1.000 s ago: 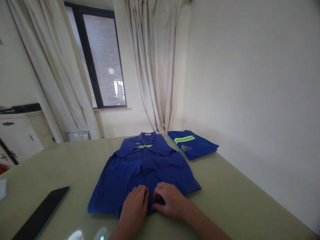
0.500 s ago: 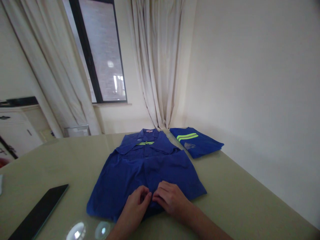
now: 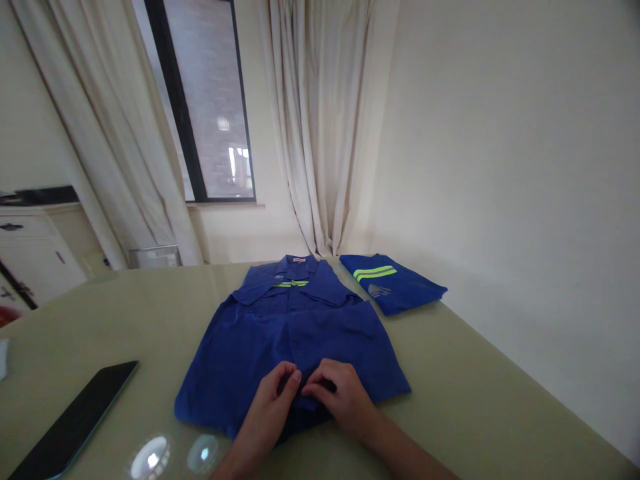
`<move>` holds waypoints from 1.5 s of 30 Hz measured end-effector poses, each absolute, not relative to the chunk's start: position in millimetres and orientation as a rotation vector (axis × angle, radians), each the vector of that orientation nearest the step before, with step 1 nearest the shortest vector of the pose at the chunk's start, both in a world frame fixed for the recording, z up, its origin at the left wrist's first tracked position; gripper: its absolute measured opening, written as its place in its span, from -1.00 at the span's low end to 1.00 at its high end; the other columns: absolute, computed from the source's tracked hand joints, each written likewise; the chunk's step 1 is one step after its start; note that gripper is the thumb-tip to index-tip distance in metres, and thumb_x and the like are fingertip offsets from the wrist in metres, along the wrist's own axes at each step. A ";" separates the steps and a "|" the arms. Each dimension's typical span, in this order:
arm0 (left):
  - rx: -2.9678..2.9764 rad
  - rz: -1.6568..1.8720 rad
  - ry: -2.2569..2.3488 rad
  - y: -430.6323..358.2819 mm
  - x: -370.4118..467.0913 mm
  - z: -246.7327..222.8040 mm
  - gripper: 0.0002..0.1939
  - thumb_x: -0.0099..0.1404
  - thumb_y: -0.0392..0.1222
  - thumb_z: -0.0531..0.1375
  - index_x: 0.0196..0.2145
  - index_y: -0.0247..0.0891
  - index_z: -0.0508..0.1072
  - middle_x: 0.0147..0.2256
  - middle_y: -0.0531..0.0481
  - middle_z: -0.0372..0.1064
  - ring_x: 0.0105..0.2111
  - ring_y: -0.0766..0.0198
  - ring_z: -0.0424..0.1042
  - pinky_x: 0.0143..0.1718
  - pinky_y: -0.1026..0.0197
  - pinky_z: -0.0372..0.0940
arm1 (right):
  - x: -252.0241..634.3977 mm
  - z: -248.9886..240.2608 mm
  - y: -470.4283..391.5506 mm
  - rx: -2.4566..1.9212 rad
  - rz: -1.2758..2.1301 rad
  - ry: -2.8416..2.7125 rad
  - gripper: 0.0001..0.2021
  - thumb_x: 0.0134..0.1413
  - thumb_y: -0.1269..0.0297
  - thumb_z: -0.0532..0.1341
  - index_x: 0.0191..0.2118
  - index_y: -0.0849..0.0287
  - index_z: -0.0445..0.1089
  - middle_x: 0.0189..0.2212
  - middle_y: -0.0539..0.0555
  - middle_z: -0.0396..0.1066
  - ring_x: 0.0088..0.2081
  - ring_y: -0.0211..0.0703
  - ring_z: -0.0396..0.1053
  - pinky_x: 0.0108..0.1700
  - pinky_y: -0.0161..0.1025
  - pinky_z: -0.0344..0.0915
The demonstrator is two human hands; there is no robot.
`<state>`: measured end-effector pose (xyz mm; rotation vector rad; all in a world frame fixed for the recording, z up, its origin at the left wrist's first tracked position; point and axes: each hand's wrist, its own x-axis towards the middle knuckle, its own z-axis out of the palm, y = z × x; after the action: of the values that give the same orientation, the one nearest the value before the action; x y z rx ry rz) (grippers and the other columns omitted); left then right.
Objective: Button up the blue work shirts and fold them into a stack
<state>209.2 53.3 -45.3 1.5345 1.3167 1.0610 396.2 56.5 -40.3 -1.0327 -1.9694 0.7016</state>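
Observation:
A blue work jacket (image 3: 250,360) lies front up on the table, its collar at the far end and its hem toward me. Its sleeves are folded in across the chest, by a yellow-green reflective stripe. At the front placket near the hem, my left hand (image 3: 273,400) is closed in a pinch on the cloth. My right hand (image 3: 343,393) pinches the same placket just beside it, thumb and fingers curled together. The fingertips of the two hands almost meet. Whatever button lies between them is too small to make out.
Behind the jacket to the right rests a folded blue garment (image 3: 400,297) with a reflective stripe. A dark flat tablet-like slab (image 3: 75,420) lies on the pale green glossy table (image 3: 480,387) at left. Curtains (image 3: 320,133) and a wall border the table's far and right sides.
Both hands stay at the placket near the hem. The right fingers have arched up a little, and the view has shifted slightly.

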 end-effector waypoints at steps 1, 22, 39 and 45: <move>1.532 1.069 1.334 53.1 209.4 -44.7 -0.45 0.23 0.38 0.12 -0.35 -0.21 0.46 -0.38 0.01 0.42 -0.31 0.17 0.37 -0.23 0.22 0.27 | 397.1 -38.5 56.9 -1.015 0.734 -1.987 -0.69 0.31 0.02 0.24 -0.32 0.13 0.56 -0.43 0.00 0.47 -0.36 -0.22 0.40 -0.28 -0.33 0.24; 1.339 0.609 1.168 27.6 223.0 -54.3 -0.36 0.34 0.40 -0.09 0.02 -0.18 0.31 -0.69 0.18 0.27 -0.74 0.26 0.33 -0.72 0.32 0.19 | 403.4 -24.6 55.6 -1.062 0.653 -1.909 -0.78 0.28 0.06 0.27 -0.22 0.11 0.44 -0.32 0.02 0.45 -0.29 -0.18 0.39 -0.22 -0.29 0.31; 1.132 0.769 1.271 54.3 206.9 -54.6 -0.41 0.10 0.38 0.25 -0.28 -0.24 0.44 -0.41 0.00 0.48 -0.46 0.24 0.53 -0.36 0.17 0.47 | 397.4 -36.8 68.4 -1.284 0.194 -2.382 -0.81 0.40 0.31 0.11 -0.11 0.08 0.49 -0.17 0.04 0.46 -0.19 -0.20 0.45 -0.19 -0.35 0.29; 1.072 1.030 1.229 62.5 216.6 -63.5 -0.32 -0.06 0.39 0.38 -0.25 -0.26 0.48 -0.44 0.03 0.46 -0.44 0.21 0.48 -0.47 0.23 0.40 | 396.4 -35.9 65.9 -1.127 0.222 -2.330 -0.83 0.43 0.28 0.12 -0.16 0.10 0.46 -0.23 0.01 0.44 -0.19 -0.22 0.43 -0.15 -0.37 0.26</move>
<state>216.6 62.5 -63.5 1.0724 1.2289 1.0304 396.4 65.9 -35.9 -1.1272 -2.3299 0.2223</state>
